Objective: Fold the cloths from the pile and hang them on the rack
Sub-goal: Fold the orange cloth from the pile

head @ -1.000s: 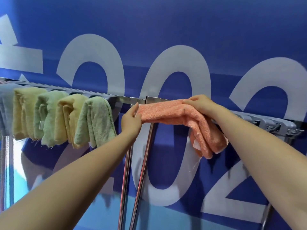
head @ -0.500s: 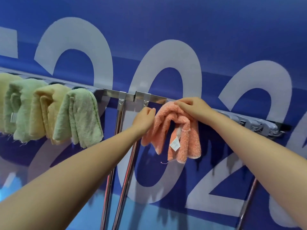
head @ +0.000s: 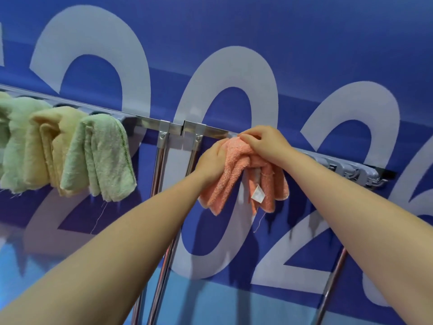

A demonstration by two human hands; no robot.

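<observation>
head view: both hands on orange cloth at rack rail

head view, looking at a metal rack rail (head: 145, 121) running left to right in front of a blue banner (head: 304, 43) with big pale digits. orange cloth (head: 236, 181) is draped over the rail just right of the two centre brackets (head: 164, 132), bunched at the top, ends hanging down on the near side, white tag (head: 258, 194) showing, loose thread trailing below. left hand (head: 210, 161) grips the cloth's left side, fingers curled into the fabric. right hand (head: 262, 143) sits on top of the bunched part at the rail, fingers curled down over it, clamped on the cloth. hands close together, touching or nearly so over the cloth. to the left on the same rail, well apart from the orange one: green cloth (head: 103, 158) folded and hanging, then yellow cloth (head: 50, 146), then another green cloth (head: 16, 141) at the left edge. two chrome uprights (head: 161, 165) drop from the brackets. grey clip strip (head: 356, 170) runs along the rail to the right of the hands.
</observation>
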